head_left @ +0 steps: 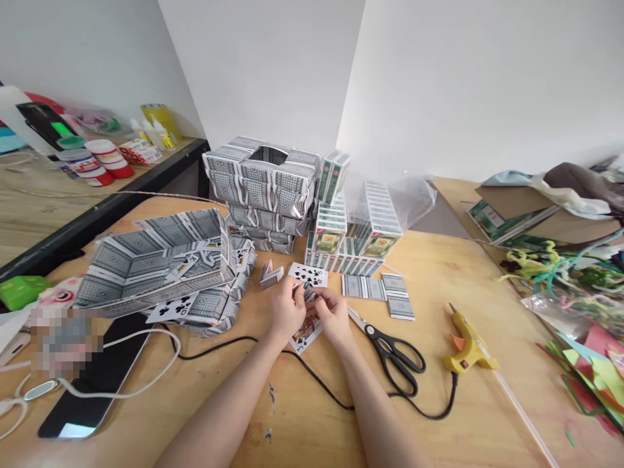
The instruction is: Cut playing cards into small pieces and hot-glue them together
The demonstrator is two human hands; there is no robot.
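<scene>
Seen from the head camera, two bare hands meet over a wooden table (439, 442), a patterned card (309, 296) between their fingertips. The left hand (287, 313) is mostly closed, fingers curled in toward the thumb on one side of the card; the right hand (332, 313) is drawn into a narrow pinch at the other. Fingers hide much of the card, so its full outline and any fold cannot be told.

Just beyond the hands lies a spade card (314, 274), face up; a jack (305, 335) shows below them. Scissors (390, 338) rest beside the right forearm, a yellow glue gun (468, 344) farther right.

The card looks very light, springy yet thin, and probably slick on its faces. It should flex easily and take a crease that stays, while a hard squeeze could bend it in the wrong place. Opposite edges, near the corners, look the best hold, thumb on one face and fingertips on the other, pressure light and even. Loose cards beneath could slide if brushed.
</scene>
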